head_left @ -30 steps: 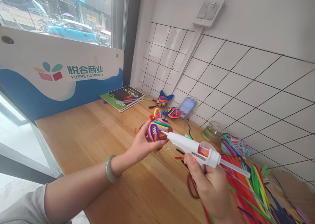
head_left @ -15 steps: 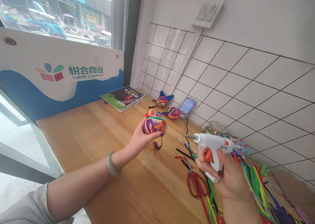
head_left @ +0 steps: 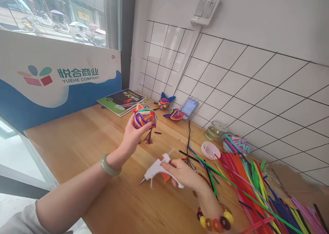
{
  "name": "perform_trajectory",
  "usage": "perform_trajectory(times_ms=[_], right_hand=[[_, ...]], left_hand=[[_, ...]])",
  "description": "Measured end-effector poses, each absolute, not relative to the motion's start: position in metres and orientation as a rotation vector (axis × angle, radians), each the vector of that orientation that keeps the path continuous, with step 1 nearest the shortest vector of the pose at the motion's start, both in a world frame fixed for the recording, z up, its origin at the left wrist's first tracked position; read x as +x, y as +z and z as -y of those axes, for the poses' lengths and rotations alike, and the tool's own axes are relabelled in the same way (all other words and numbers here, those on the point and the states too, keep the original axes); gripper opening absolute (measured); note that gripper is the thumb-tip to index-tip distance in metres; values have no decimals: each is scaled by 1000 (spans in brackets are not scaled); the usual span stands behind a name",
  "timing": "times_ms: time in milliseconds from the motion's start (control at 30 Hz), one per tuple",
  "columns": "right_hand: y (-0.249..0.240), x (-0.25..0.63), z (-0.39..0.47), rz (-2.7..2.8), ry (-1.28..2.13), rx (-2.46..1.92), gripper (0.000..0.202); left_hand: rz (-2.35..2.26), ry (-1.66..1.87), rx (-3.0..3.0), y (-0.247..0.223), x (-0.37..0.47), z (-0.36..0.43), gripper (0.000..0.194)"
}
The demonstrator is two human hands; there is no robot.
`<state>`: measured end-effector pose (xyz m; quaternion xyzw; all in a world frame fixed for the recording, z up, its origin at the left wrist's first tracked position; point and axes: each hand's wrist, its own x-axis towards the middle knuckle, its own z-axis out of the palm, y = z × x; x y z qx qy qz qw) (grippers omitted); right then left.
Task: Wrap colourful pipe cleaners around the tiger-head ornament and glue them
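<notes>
My left hand [head_left: 135, 131] is closed round a clear ball ornament [head_left: 145, 117] wrapped in bright pipe cleaners, held above the table. A dark purple tassel [head_left: 148, 138] hangs beneath it. In my right hand [head_left: 181, 172] is a white hot glue gun [head_left: 156, 170] with an orange trigger, its metal nozzle pointing down and left, low over the wooden tabletop [head_left: 115, 192]. A small purple piece of pipe cleaner [head_left: 157, 133] lies right of the tassel. Scissors are mostly hidden behind my right hand.
Two finished-looking wrapped balls [head_left: 164, 102] and a blurred phone [head_left: 189, 107] stand by the tiled wall. Booklets [head_left: 122, 102] lie at the back left. A pink bowl [head_left: 210, 150], a glass jar [head_left: 215, 130] and many loose pipe cleaners [head_left: 246, 179] cover the right side.
My right hand has swung the glue gun left and down, turning its nozzle from upper left to lower left. My left hand still holds the ornament. The view has shifted right.
</notes>
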<state>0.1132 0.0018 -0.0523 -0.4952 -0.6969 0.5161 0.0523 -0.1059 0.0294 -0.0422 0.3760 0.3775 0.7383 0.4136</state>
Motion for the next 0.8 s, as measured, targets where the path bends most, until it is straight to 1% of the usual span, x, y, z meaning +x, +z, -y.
perform_trajectory(times_ms=[100, 200, 333, 367, 500, 600, 700, 800], right_hand=[[-55, 102, 0, 2215, 1317, -1541, 49], [-51, 114, -8, 2280, 1031, -1596, 46], [-51, 145, -29, 2293, 691, -1717, 23], [-54, 151, -34, 2298, 632, -1736, 20], [-68, 160, -40, 2345, 493, -1759, 16], [-74, 157, -38, 2347, 426, -1731, 18], [-68, 152, -34, 2296, 378, -1660, 19], [-51, 144, -23, 2214, 360, -1567, 22]], left_hand=[[-946, 1860, 994, -42, -104, -28, 60], [-933, 1830, 1022, -41, -101, -25, 61], [-937, 1769, 1043, -39, -95, -21, 60], [-935, 1755, 1046, -39, -93, -20, 60], [-919, 1695, 1049, -40, -89, -18, 59], [-873, 1634, 1042, -41, -87, -16, 62], [-816, 1590, 1044, -39, -85, -12, 67], [-775, 1608, 1089, -36, -82, -8, 66]])
